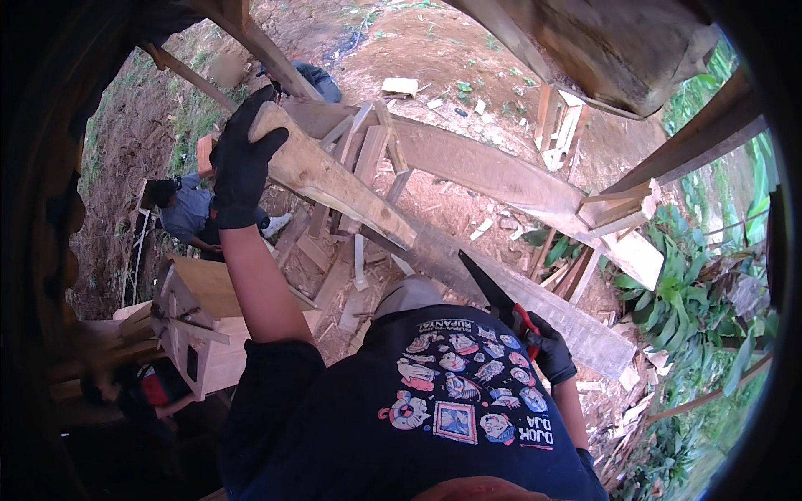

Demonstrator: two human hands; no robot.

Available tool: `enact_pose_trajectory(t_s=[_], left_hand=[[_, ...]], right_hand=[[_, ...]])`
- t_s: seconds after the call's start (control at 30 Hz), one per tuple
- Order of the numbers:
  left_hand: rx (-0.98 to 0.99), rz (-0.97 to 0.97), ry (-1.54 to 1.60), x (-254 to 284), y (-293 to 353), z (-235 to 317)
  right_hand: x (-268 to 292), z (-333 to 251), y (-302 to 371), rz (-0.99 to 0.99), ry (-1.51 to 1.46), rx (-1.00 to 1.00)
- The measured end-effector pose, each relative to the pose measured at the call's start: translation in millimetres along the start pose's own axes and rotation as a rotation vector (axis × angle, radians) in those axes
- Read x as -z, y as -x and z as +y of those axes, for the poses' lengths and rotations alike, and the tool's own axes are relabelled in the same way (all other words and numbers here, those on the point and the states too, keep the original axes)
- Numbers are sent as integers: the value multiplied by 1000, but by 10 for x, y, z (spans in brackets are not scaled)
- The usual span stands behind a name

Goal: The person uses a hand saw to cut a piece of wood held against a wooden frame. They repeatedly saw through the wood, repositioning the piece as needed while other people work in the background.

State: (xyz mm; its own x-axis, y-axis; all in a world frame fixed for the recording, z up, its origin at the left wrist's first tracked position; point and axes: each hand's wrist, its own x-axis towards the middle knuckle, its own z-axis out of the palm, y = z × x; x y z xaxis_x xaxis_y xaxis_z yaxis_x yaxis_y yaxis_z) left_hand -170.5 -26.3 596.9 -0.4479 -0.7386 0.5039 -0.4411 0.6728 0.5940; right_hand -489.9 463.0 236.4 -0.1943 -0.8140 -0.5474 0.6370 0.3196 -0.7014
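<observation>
My left hand (239,171), in a black glove, is raised at the upper left and closed on the wide end of a wooden board (338,184). The board narrows toward its lower end, slanting down to the right over a long plank (510,292). My right hand (553,351), also gloved in black, grips the red handle of a handsaw (484,282) at the right of my body. The saw's dark blade points up and left, over the plank and apart from the board. The fingers of my left hand behind the board are partly hidden.
A second long plank (484,163) lies beyond, with wood pieces (368,159) stacked across it. People are at the left (185,213), lower left (159,388) and top (317,82). A wooden frame (205,338) stands left; offcuts litter the ground; plants (677,275) grow right.
</observation>
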Motion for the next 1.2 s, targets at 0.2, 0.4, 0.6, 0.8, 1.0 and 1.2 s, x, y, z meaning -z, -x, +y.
enact_pose_trajectory(t_s=[0.2, 0.4, 0.6, 0.8, 1.0, 1.2], left_hand=[[11, 67, 508, -148, 79, -5], [-20, 71, 674, -265, 117, 36], [-56, 133, 671, -334, 142, -35], [-77, 171, 658, -526, 199, 194], [-70, 181, 673, -570, 210, 271], [-106, 181, 722, -588, 198, 108]], right_hand=[[-100, -70, -107, 329, 758, 161], [-1489, -1697, 153, 37, 536, 506], [-2587, -2222, 274, -131, 334, 715], [-3245, -2265, -47, -53, 370, 869], [-3615, -2204, -556, -84, 261, 837], [-3703, -2104, -656, -107, 368, 871]])
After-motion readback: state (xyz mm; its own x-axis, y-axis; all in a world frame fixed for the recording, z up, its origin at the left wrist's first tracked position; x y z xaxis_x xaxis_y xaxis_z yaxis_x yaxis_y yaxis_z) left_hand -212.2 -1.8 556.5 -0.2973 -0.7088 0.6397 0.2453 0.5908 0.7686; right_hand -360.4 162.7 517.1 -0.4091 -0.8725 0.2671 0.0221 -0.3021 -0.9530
